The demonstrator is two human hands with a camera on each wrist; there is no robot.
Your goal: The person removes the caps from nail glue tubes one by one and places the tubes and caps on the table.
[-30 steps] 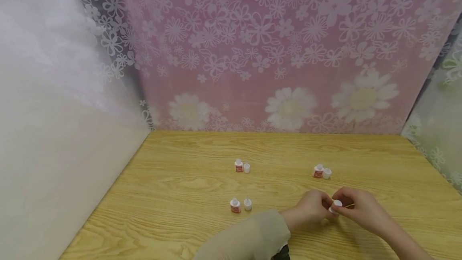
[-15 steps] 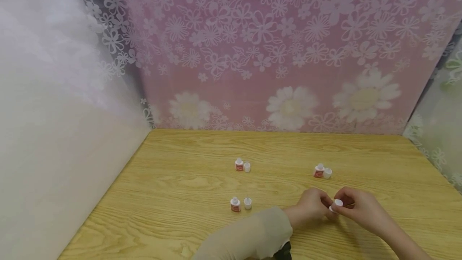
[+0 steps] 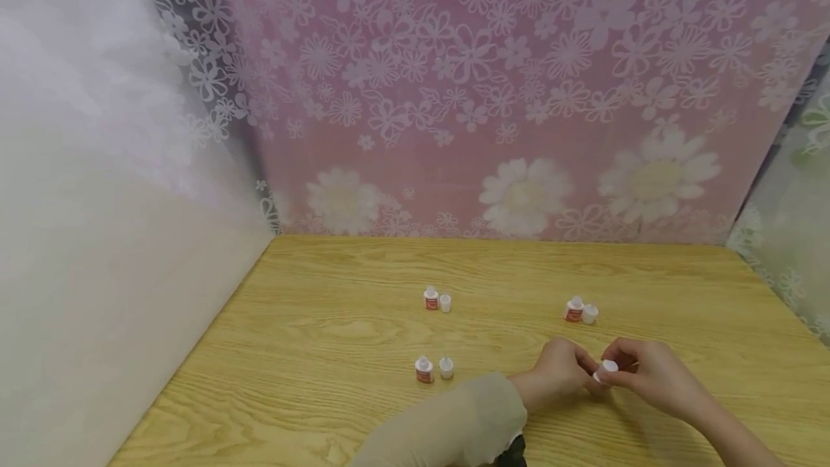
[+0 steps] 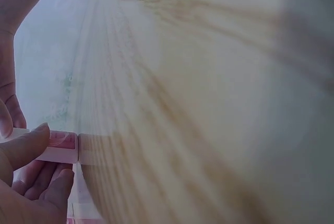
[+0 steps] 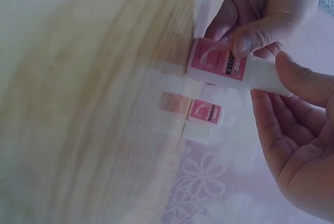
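Between both hands is a small white glue bottle [image 5: 211, 59] with a pink label, its base close over the wooden table. My left hand [image 3: 563, 368] grips the bottle's body, thumb across the label in the right wrist view. The white cap [image 5: 267, 78] sits over the neck end, in line with the body, and the thumb and fingers of my right hand [image 3: 655, 373] pinch it. From the head view only the cap's top and a little of the bottle show; the fingers hide the rest. The left wrist view shows part of the label past the thumb.
Behind the hands stands an uncapped bottle [image 3: 573, 310] with its cap [image 3: 590, 314] beside it. Further left are two more uncapped bottles, one at the back [image 3: 431, 300] and one nearer [image 3: 424, 370], each with a cap alongside. A pink flowered curtain [image 3: 415, 92] closes the back.
Both hands stay in nearly the same place, holding the bottle and its cap. The view shifts slightly; the other bottles and caps have not moved.
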